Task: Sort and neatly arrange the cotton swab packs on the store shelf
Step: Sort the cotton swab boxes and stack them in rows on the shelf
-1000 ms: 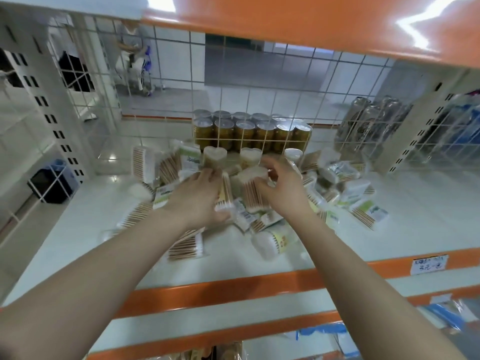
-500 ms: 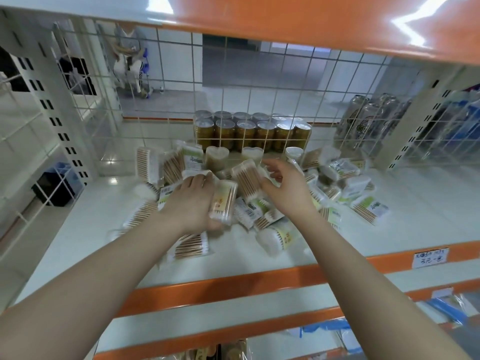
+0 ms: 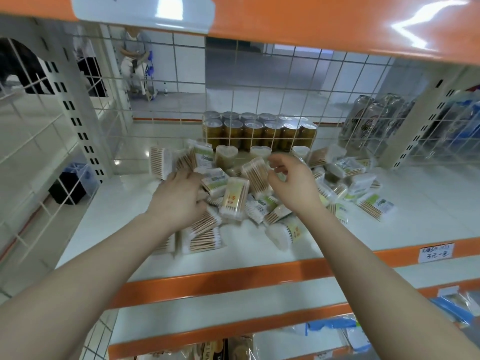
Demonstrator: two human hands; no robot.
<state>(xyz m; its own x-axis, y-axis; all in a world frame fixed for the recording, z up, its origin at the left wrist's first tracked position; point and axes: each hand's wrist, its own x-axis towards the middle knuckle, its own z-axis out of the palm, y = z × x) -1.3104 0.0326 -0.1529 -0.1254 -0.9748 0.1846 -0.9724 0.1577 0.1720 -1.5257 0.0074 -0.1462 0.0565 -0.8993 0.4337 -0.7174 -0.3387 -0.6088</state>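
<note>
Since cotton swab packs point(image 3: 234, 198) are light, slick and crushable, grip by long edges. Left hand point(image 3: 179, 196) pressing the pile, fingers extended; right hand point(image 3: 291, 181) loosely curled, empty.

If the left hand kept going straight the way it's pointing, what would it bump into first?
Probably the green-labelled swab pack at the left hand's fingers; depth is hard to judge.

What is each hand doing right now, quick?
Left hand: fingers spread flat on the pile of cotton swab packs, gripping nothing.
Right hand: fingers loosely curled beside an upright pack, holding nothing.
</note>
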